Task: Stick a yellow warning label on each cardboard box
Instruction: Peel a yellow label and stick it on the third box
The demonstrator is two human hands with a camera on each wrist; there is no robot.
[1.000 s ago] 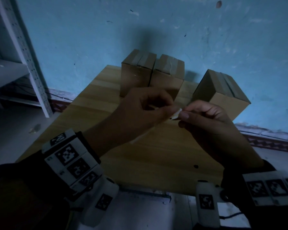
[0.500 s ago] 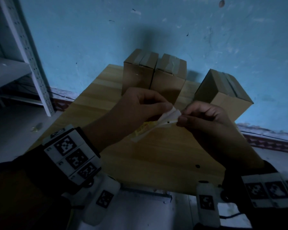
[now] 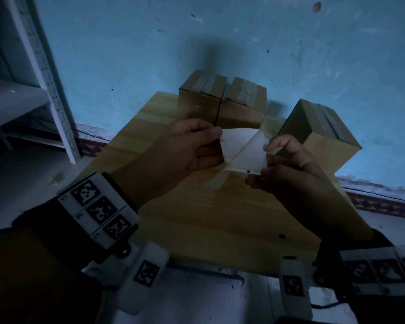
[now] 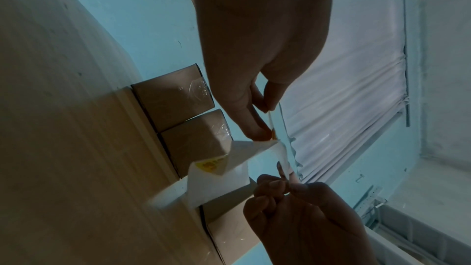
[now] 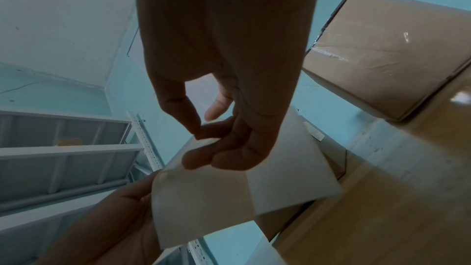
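I can't read the print on the yellow warning label (image 4: 212, 165); too small and blurred, mostly folded behind its white backing sheet (image 3: 246, 150). My left hand (image 3: 185, 148) and right hand (image 3: 290, 169) each pinch the sheet w/ fingers, above the wooden tabletop (image 3: 220, 218). 3 brown cardboard boxes: two touching (image 3: 200, 99) (image 3: 242, 106), one apart (image 3: 318, 134).

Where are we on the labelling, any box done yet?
No yellow label shows on any face in view of the three cardboard boxes on the wooden table, so none looks done. In hand: left hand and right hand pinch the white backing sheet and label above the table; its yellow print shows in the left wrist view. Left: sticking one on each box.
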